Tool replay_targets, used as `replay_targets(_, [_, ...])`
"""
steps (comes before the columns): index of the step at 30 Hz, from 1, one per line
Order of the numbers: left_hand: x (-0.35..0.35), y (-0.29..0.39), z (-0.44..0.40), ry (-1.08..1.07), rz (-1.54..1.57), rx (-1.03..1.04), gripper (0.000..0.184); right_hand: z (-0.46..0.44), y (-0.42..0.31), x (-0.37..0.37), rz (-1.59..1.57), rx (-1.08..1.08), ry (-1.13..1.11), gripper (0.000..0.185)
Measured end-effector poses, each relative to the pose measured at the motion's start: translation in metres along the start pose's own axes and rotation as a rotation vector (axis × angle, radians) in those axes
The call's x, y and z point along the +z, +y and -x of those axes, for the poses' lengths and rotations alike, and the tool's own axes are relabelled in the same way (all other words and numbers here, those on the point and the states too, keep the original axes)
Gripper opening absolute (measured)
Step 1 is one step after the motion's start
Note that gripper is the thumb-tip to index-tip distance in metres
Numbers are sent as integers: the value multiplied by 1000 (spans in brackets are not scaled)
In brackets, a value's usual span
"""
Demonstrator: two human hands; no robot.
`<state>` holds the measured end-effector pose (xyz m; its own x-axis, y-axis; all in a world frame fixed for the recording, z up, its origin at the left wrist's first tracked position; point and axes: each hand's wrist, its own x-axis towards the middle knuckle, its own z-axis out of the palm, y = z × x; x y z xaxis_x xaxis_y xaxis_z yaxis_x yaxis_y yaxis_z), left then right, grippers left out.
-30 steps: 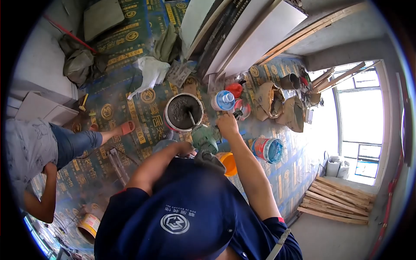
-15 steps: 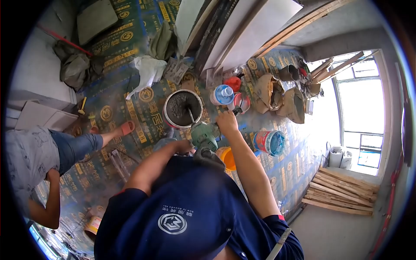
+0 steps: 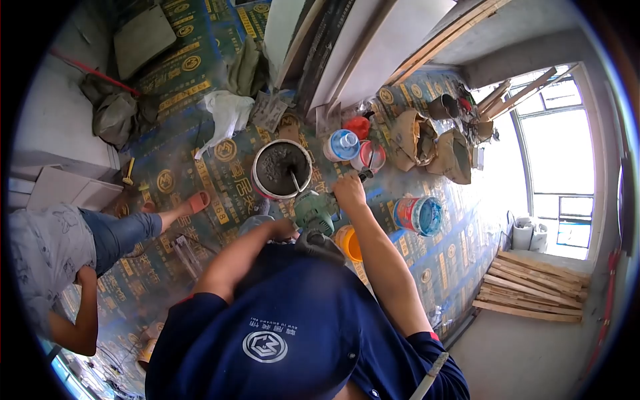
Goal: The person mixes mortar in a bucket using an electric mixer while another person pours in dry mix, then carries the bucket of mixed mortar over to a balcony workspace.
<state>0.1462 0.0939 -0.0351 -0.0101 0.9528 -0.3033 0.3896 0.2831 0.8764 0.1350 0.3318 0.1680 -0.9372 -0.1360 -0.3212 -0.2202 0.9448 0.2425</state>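
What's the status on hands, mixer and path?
Right hand gripping mixer; left hand at it, grip unclear. Shaft in bucket of gray mix. Nothing seen blocking it.

So the power tool (image 3: 316,212) at the right fingers (image 3: 344,187) had a matt green plastic-looking body, and its shaft (image 3: 294,179) was shiny bare metal. The grey mix (image 3: 275,163) ahead-left of the fingers looked rough and lumpy. Just past them sat a smooth, shiny plastic jug (image 3: 341,144). Further right were crumpled matt paper sacks (image 3: 452,160), plus unpainted, dull wood strips (image 3: 533,285).
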Motion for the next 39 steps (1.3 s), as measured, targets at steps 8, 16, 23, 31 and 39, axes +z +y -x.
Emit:
replay_targets(8, [-22,35,8,-44,-207,-61,28,4,1,-2,-28,46,-89,14])
replay_targets(16, [-49,83,26,158,6,-88,26,20,2,16,-98,72,45,12])
replay_targets(23, [2,22,-54,-620,-411,-365,32,74,15,67,-457,178,49,19])
replay_targets(31, [5,55,-9,-195,-246,-665,34,109,-20,85,-528,277,8,15])
replay_targets(39, [-26,96,37,13,-89,-738,44,100,-38,81,-556,301,9,12])
